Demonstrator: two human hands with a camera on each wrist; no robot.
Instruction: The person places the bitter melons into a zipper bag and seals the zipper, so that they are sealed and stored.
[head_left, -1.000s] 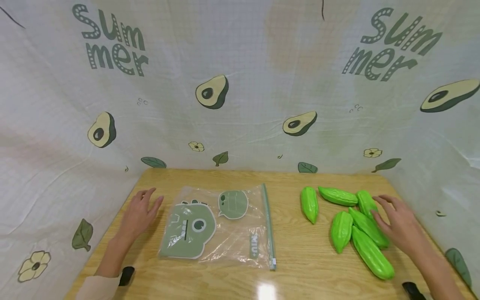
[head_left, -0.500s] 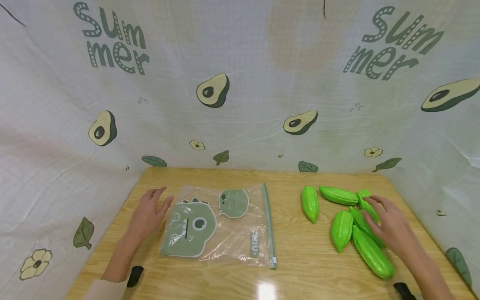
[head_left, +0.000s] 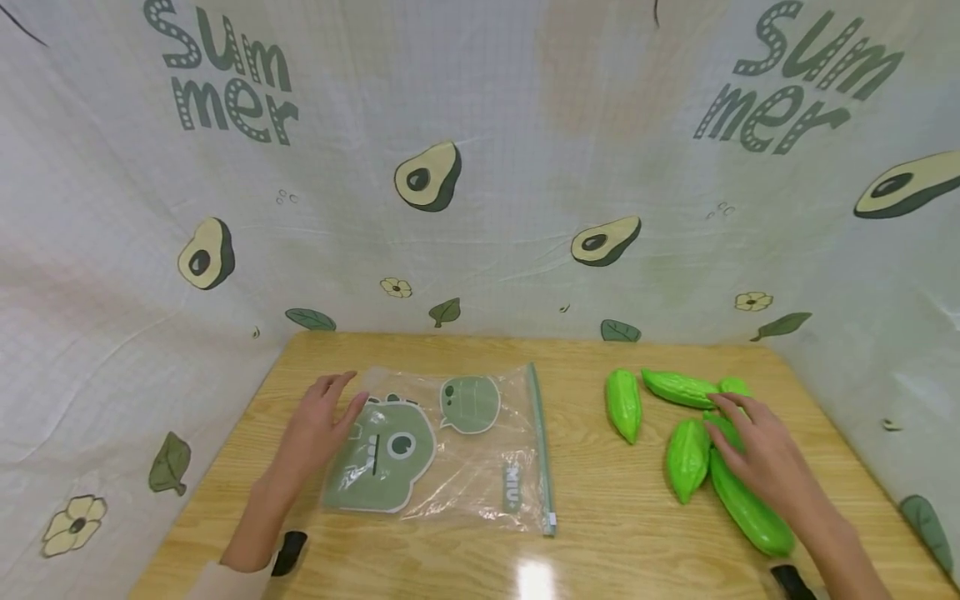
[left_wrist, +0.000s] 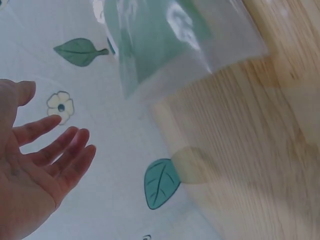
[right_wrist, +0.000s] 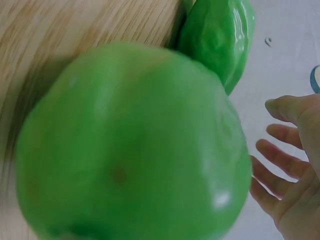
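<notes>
the head view looks forward and down over the bench (head_left: 600, 533), well back, towards the printed cloth (head_left: 510, 192). the left wrist view, close to the left fingers (left_wrist: 37, 129), is turned so cloth lies left and bench right, sharing the clear bag (head_left: 450, 467) with the head view. the right wrist view mirrors that turn, very near one green gourd (right_wrist: 130, 145).

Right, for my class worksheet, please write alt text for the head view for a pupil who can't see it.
A person's right hand is over a cluster of bright green, ridged gourds; their left hand is at the edge of a flat, clear zip bag with green cartoon prints. Behind the wooden table hangs a pale cloth with avocado prints.
</notes>
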